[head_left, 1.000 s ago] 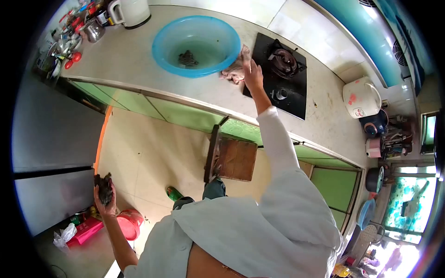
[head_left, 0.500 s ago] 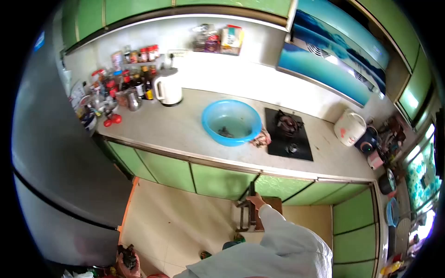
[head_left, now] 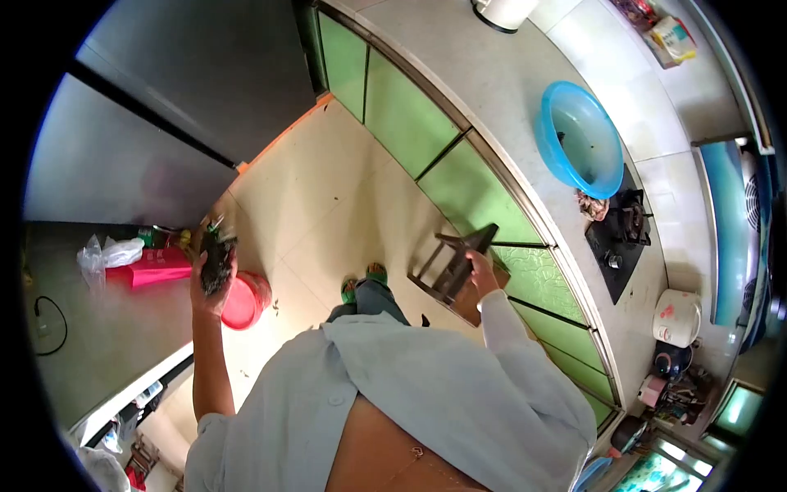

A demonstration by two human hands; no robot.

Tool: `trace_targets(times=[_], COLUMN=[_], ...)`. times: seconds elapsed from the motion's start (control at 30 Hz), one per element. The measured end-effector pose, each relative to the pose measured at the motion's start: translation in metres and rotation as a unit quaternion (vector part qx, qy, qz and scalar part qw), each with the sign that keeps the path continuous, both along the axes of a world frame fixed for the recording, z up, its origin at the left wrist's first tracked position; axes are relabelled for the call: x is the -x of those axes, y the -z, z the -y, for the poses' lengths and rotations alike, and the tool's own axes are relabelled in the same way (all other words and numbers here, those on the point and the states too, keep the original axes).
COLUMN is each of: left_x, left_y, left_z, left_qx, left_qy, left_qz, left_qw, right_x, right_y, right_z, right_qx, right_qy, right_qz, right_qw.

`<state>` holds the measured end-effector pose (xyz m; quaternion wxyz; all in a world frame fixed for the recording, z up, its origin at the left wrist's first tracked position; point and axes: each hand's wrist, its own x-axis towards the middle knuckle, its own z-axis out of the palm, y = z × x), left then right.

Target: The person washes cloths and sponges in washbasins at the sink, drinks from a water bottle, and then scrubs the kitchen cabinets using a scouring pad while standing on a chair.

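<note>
My left hand [head_left: 211, 289], raised at the left, has its fingers curled round a dark, rough, mottled lump [head_left: 217, 261] whose kind I cannot make out. A red bucket [head_left: 246, 300] stands on the floor just beside and below this hand. On the right, my right hand [head_left: 482, 275] grips the upper edge of a small dark wooden chair [head_left: 450, 283] with a brown seat, close to the green cabinets. A blue plastic basin [head_left: 580, 139] rests on the counter beyond, with water and a small dark thing in it.
A crumpled cloth [head_left: 592, 207] lies between the basin and the gas stove [head_left: 616, 254]. The counter [head_left: 492, 82] runs along the right. At left stand a grey fridge [head_left: 188, 74] and a table [head_left: 106, 328] with a pink bag [head_left: 157, 268]. My feet are on the tiled floor.
The view has swung left and down, bringing the red bucket, table and my left arm into sight. My left hand still holds the dark lump; my right hand remains on the chair.
</note>
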<state>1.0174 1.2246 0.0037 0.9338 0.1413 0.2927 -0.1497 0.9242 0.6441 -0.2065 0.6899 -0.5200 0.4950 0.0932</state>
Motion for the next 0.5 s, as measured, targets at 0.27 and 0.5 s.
trace_targets(times=[0.27, 0.5], left_x=[-0.018, -0.047], left_y=[-0.002, -0.003], left_z=[0.037, 0.006], left_qx=[0.014, -0.014], left_qy=[-0.026, -0.056], left_qz=[-0.004, 0.005], left_qw=[1.0, 0.998], right_x=[-0.164, -0.322], right_y=[-0.025, -0.056], right_z=[-0.14, -0.281], right_qx=[-0.014, 0.011], right_qy=[-0.145, -0.154], right_qz=[0.063, 0.032], right_qw=[0.987, 0.988])
